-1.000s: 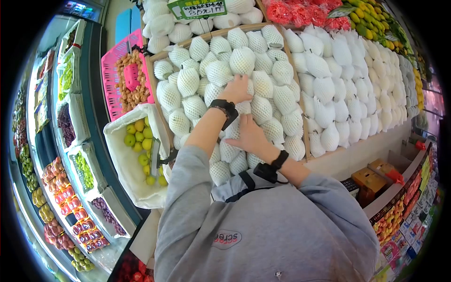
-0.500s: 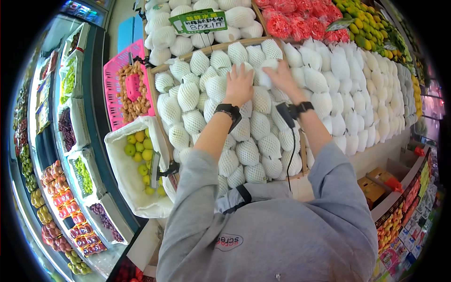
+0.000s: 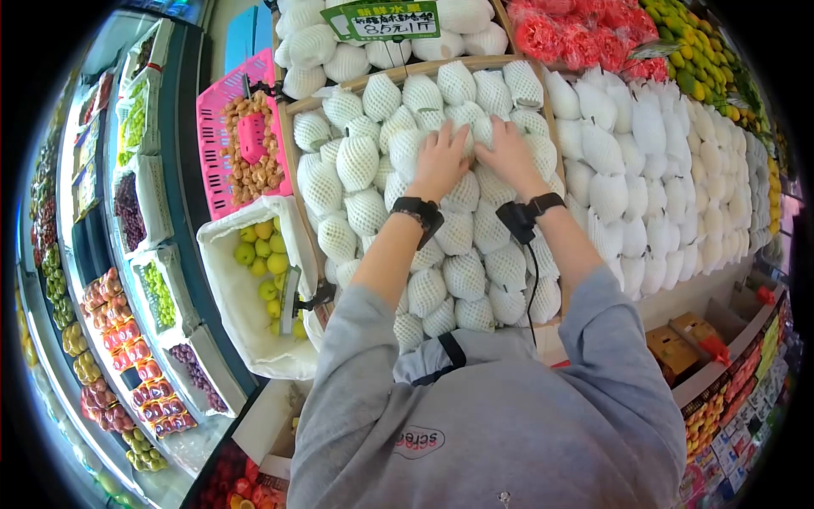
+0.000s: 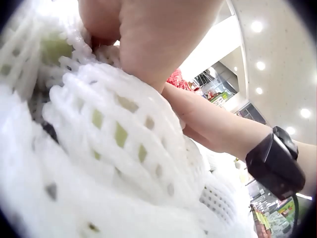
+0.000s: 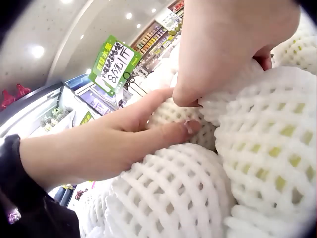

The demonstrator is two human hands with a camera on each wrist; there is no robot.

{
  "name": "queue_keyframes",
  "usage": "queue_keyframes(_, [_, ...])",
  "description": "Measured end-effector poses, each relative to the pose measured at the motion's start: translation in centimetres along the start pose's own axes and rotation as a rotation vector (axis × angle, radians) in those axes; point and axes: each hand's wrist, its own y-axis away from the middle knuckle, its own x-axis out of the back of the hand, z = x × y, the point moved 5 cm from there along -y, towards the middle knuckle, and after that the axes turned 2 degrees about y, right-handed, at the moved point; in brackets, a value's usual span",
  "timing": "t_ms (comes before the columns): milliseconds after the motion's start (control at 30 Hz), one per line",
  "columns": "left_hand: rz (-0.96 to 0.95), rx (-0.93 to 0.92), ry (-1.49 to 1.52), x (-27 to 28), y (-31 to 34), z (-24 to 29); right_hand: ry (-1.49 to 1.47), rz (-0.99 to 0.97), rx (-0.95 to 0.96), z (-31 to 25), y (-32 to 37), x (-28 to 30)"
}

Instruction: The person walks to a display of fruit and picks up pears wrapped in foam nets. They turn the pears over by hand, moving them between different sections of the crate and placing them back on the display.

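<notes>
Rows of pale green pears (image 3: 358,163) in white foam nets fill the wooden crate (image 3: 292,127) before me. My left hand (image 3: 439,163) and right hand (image 3: 511,161) lie close together over its upper middle, fingertips pointing away. In the right wrist view, the left thumb (image 5: 181,130) presses on a netted pear (image 5: 205,136), with the forefinger across its far side. At the top of that view, my right hand (image 5: 230,44) curls its fingers and thumb about foam netting. Another pear (image 4: 124,134) lies beneath the left hand in the left wrist view. The hands partly hide what they hold.
White-wrapped fruit (image 3: 606,153) stands in rows on the right. A pink basket (image 3: 206,127) and a white-lined box of yellow-green fruit (image 3: 216,288) are on the left. A green price sign (image 3: 390,20) rises behind. A cable (image 3: 535,280) hangs from the right wrist camera.
My right hand has moved up and to the right from below the left hand, over the last second. Since half a second ago, the two hands have drawn slightly closer together.
</notes>
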Motion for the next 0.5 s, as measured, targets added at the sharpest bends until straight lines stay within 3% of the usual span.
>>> queue_keyframes(100, [-0.146, 0.022, 0.005, -0.1, -0.5, -0.4, 0.027, 0.039, 0.027, -0.3, 0.2, -0.3])
queue_keyframes(200, [-0.003, -0.053, 0.016, 2.4, 0.0, -0.4, -0.016, 0.032, 0.064, 0.0, 0.2, 0.6])
queue_keyframes(333, [0.19, 0.232, -0.328, 4.5, 1.9, -2.3, 0.014, -0.029, 0.073, -0.6, 0.8, 0.5])
queue_keyframes(367, [0.12, 0.298, -0.337, 4.1, 2.4, -2.6, 0.001, -0.024, 0.091, -0.6, 0.8, 0.4])
queue_keyframes(500, [0.073, 0.246, -0.162, 0.9, 3.6, -3.6, -0.017, -0.056, 0.089, -0.3, 0.7, 0.3])
